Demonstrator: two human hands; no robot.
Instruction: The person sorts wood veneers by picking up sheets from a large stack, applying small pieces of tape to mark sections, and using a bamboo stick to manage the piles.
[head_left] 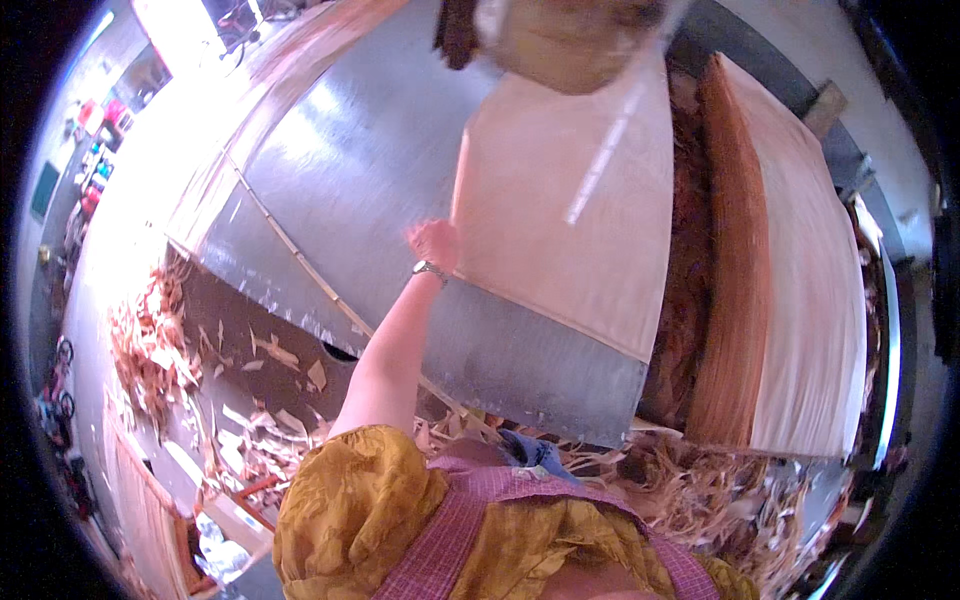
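My left hand (434, 246), with a watch on its wrist, reaches out over a grey metal-like tabletop (350, 130). Its fingers are closed at the left edge of a pale wood veneer sheet (560, 200), where that edge curls up slightly. A narrow whitish strip (604, 160) shows on the sheet. My right hand is out of the picture; only a bit of mustard sleeve shows on that side. At the top, a blurred, rounded brownish shape (575, 45) covers the sheet's far end; I cannot make out what it is.
A tall stack of veneer sheets (810, 270) stands at the right, its reddish edges facing the table. A long thin stick (290, 243) slants across the table's left part. Veneer scraps (155, 340) litter the floor at left and along the near side. Strong light washes out the far left.
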